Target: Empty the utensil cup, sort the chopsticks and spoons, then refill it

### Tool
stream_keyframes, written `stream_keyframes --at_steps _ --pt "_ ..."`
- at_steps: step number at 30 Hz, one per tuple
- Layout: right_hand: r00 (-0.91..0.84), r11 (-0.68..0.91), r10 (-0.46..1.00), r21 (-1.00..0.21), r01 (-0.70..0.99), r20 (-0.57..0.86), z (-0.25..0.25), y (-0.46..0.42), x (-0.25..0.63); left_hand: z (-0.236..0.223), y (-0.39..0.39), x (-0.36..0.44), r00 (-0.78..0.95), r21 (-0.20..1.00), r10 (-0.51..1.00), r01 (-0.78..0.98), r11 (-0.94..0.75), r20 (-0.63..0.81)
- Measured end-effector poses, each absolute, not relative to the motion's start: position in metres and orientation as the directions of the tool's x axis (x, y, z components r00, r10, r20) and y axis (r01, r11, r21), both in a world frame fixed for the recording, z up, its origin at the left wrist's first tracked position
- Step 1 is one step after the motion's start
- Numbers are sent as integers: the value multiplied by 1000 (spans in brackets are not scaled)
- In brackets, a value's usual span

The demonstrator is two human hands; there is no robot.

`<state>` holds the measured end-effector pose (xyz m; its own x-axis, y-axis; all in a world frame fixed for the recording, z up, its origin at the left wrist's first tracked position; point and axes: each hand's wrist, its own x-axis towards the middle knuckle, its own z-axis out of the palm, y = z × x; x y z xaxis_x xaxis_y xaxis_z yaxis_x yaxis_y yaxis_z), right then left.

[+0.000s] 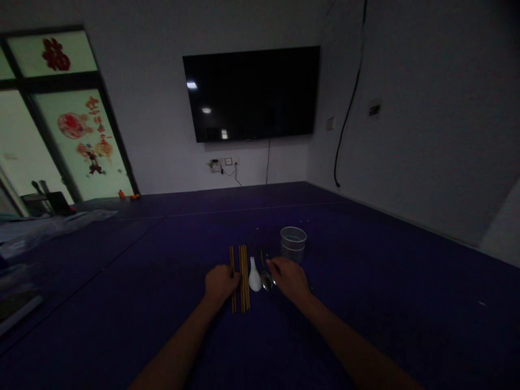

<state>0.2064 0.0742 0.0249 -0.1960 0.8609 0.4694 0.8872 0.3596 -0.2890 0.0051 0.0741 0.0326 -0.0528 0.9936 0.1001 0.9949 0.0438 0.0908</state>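
Item: my left hand (220, 283), fingers curled in and thumb across, gripping the leftmost pair of chopsticks (233, 301). Item: my right hand (291, 279), fingers bent and pinched on a second metal utensil (266, 252) — fork or spoon, I cannot tell, my hand covers most of it. Between them, left to right: a close bundle of chopsticks (244, 287), a white spoon (254, 280) with its bowl near me, and a metal spoon (266, 281) lying likewise. Far and right, one upright cup (293, 246); contact with my right hand cannot be told, and no handle rises above its rim. Condition: the row is largely in order on the purple surface (252, 357), everything roughly lengthwise. Outstanding, I judge: both end pieces, not yet free of my fingers — and the cup, standing apart from the row.
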Motion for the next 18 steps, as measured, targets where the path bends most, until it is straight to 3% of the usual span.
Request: stream_keyframes --at_steps 6,18 --pt "-189 347 869 -288 893 458 25 74 206 33 74 2 -81 66 991 995 74 108" --pt "-202 369 860 -297 881 469 28 72 206 34 72 4 28 6 998 1000 -29 59"
